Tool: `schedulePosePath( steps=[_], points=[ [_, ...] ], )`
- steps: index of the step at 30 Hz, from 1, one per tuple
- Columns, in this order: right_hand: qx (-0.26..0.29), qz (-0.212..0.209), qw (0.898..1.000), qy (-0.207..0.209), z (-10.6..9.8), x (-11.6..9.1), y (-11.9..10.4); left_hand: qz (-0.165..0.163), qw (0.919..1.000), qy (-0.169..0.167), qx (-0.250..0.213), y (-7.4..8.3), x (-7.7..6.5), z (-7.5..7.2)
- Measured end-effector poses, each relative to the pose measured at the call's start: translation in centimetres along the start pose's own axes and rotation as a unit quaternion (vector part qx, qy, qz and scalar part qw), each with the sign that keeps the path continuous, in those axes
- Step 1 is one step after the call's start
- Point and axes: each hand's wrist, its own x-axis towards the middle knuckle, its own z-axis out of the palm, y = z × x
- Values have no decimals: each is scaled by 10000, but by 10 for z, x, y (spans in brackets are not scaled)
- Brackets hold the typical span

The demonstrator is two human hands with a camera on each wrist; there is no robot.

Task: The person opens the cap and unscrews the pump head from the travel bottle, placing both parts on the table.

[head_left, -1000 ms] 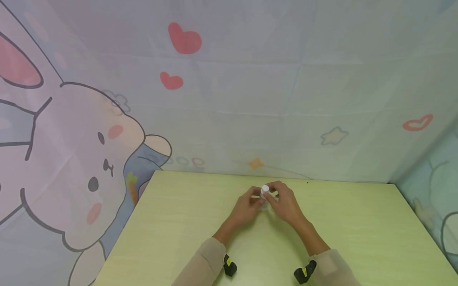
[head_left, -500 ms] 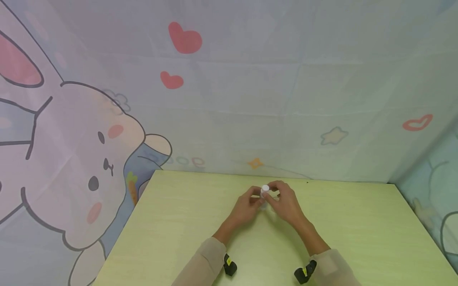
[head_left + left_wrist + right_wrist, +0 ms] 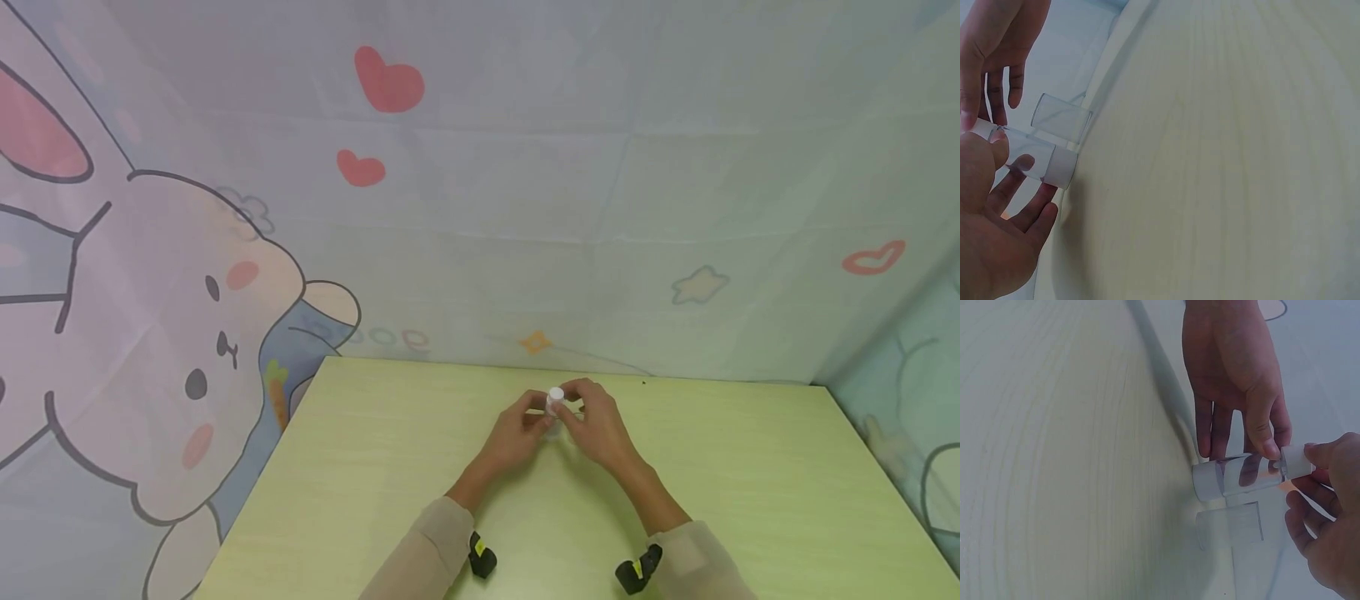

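Observation:
A small clear bottle with a white cap and a white base stands upright on the table. My left hand holds it round the clear body, thumb on the near side. From the right, my right hand pinches the white cap between thumb and fingers, as the right wrist view shows. Close beside the bottle stands a clear cylinder, apart from both hands; in the right wrist view this same clear cylinder looks hollow.
The pale wood-grain table stretches out around both hands. Behind it hangs a cloth backdrop with a rabbit and hearts, meeting the table's back edge. Black wrist devices sit near both beige sleeves.

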Motion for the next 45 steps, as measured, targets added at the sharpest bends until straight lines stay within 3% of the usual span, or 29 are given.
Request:
schedulePosePath(
  steps=[16,36,45],
  points=[
    [-14,-100,9999,-52,-1,-2,0,-60,10000,-27,-39,0,0,1],
    [126,316,9994,9,0,-1,-4,-156,9998,-62,-113,2,-1,1],
    [44,37,10000,-69,0,-1,-3,-60,9999,-54,-103,0,1,2]
  ],
)
